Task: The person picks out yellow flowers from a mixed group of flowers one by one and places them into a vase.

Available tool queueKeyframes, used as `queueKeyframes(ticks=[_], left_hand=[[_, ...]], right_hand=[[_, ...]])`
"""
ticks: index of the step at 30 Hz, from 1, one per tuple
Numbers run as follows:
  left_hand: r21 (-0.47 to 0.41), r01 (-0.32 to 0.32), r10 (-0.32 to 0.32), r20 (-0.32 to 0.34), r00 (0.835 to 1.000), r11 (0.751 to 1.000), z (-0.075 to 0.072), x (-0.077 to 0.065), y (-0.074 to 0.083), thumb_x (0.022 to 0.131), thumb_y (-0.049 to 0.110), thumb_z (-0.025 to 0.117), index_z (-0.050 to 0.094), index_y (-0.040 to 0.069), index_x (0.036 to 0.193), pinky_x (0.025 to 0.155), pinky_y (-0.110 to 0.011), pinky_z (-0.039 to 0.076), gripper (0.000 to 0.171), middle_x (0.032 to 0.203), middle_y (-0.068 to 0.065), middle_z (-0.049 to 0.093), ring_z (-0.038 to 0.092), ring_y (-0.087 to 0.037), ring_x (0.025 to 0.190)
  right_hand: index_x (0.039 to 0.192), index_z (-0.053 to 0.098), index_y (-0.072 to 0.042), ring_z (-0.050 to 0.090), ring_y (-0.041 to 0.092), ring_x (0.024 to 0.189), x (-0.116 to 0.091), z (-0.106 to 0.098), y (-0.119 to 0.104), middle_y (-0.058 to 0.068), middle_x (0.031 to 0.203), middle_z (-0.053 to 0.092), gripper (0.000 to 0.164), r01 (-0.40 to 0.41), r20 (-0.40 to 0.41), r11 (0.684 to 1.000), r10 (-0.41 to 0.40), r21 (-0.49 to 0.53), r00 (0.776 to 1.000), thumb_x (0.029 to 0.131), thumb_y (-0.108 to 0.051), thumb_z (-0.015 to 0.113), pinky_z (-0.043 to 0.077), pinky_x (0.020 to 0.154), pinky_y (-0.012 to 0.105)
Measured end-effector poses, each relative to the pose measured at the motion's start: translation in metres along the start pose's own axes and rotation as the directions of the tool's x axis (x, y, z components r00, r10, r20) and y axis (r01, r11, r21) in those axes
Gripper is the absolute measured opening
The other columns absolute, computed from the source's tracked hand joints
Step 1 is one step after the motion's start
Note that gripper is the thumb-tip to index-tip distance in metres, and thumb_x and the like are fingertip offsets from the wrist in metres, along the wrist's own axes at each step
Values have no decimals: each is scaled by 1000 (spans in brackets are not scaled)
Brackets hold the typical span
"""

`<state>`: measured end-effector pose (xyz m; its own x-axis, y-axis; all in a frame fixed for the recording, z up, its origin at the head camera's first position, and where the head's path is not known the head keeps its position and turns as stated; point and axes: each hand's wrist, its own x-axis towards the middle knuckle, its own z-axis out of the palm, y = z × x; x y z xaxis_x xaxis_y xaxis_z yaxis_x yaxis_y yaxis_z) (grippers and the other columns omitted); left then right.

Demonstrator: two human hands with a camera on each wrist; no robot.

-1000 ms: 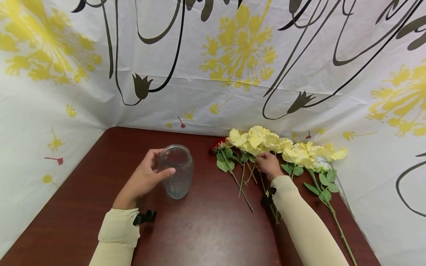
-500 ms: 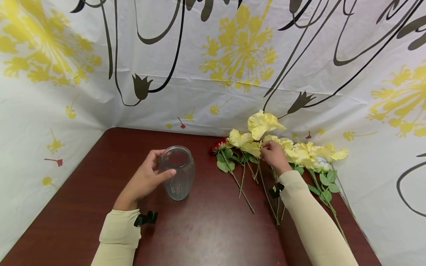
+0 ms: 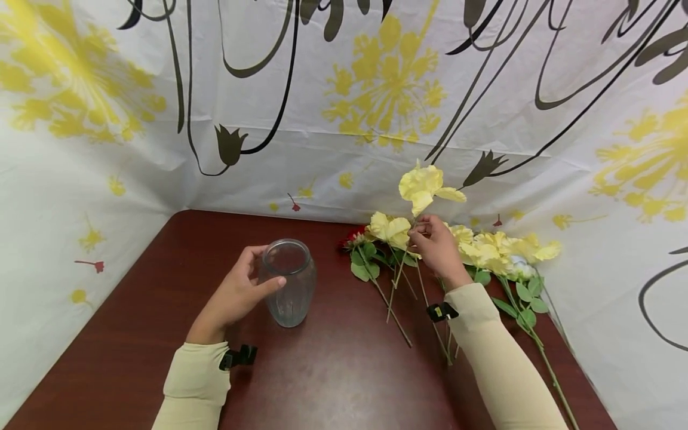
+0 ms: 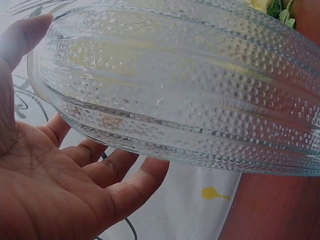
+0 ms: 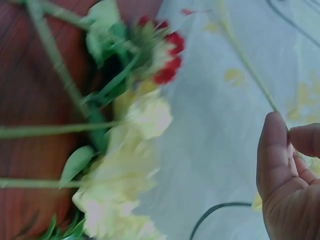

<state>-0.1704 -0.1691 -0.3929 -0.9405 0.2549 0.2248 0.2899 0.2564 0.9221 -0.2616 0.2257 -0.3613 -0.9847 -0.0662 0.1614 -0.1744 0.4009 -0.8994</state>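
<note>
A clear glass vase (image 3: 290, 283) with a dimpled, ribbed surface stands upright on the table. My left hand (image 3: 236, 295) holds it from the left near the rim, thumb on the near side and fingers behind; the left wrist view shows the fingers (image 4: 150, 172) along the glass. Above the other blooms, my right hand (image 3: 436, 248) pinches the stem of a yellow flower (image 3: 421, 186) just below its head. In the right wrist view that thin stem (image 5: 250, 67) passes between thumb and fingertip; its bloom is mostly hidden behind the hand.
Several yellow flowers (image 3: 486, 254) lie along the table's back right, stems towards me. A red flower (image 3: 353, 235) with green leaves lies at their left end, and a pale blue-white bloom (image 3: 520, 267) at the right. Patterned white cloth (image 3: 301, 149) rises behind the dark red table (image 3: 344, 382).
My right hand has taken one yellow flower from the row and raised it, its head now standing above the others. The left hand has stayed at the vase.
</note>
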Motion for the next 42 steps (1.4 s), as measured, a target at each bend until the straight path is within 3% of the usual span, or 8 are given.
queueKeyframes(ticks=[5,11,19,25,28,36,40,42], left_hand=[[4,3,-3,0,1000,1000,1,-1,1,92,20,74,36,10,143,100,-56,42,64,141,-14,45,43,-32,131],[7,14,-14,3,1000,1000,1,-2,2,92,21,74,36,10,143,100,-55,42,65,142,-14,45,43,-33,131],[10,13,-12,-5,1000,1000,0,-2,1,91,21,74,37,10,142,103,-57,38,64,141,-13,46,43,-32,132],[21,18,-18,-6,1000,1000,-1,-3,0,91,23,74,37,10,143,100,-56,42,65,141,-13,46,44,-34,130],[26,19,-19,-5,1000,999,-1,-2,0,91,23,74,36,11,142,97,-53,45,65,141,-14,46,44,-35,130],[19,13,-13,5,1000,1000,0,-1,-1,91,22,74,36,10,142,95,-51,47,64,141,-15,46,46,-36,129],[16,15,-15,7,1000,1000,0,-1,1,91,22,74,36,10,142,97,-52,46,64,141,-14,46,45,-35,130],[15,15,-15,7,1000,1000,0,0,1,91,22,74,37,10,142,96,-52,46,64,141,-14,46,45,-35,130]], right_hand=[[143,34,-4,60,37,98,-11,12,-14,16,113,57,43,29,-2,992,-28,124,1000,104,-11,52,57,80,36],[125,40,-6,62,28,91,-24,32,-20,13,108,57,26,92,-68,942,-74,324,995,103,-6,53,56,76,31],[116,43,-12,64,22,85,-39,66,-32,14,103,58,24,239,-231,791,-127,563,965,100,1,55,57,75,32],[118,39,-7,65,22,82,-47,88,-46,12,97,59,28,353,-376,640,-107,682,920,99,5,55,56,74,31],[117,38,-6,66,22,82,-47,96,-53,11,95,59,28,403,-437,589,-92,700,895,98,7,55,56,73,31],[106,38,-8,65,27,79,-48,113,-68,15,95,58,26,460,-517,502,-31,732,856,97,9,55,57,70,33],[109,39,-8,66,26,79,-49,123,-77,16,95,58,26,476,-523,490,-49,730,851,97,10,54,57,70,32],[109,41,-4,67,27,80,-49,129,-81,15,95,59,22,485,-519,509,-87,711,850,97,9,54,57,71,33]])
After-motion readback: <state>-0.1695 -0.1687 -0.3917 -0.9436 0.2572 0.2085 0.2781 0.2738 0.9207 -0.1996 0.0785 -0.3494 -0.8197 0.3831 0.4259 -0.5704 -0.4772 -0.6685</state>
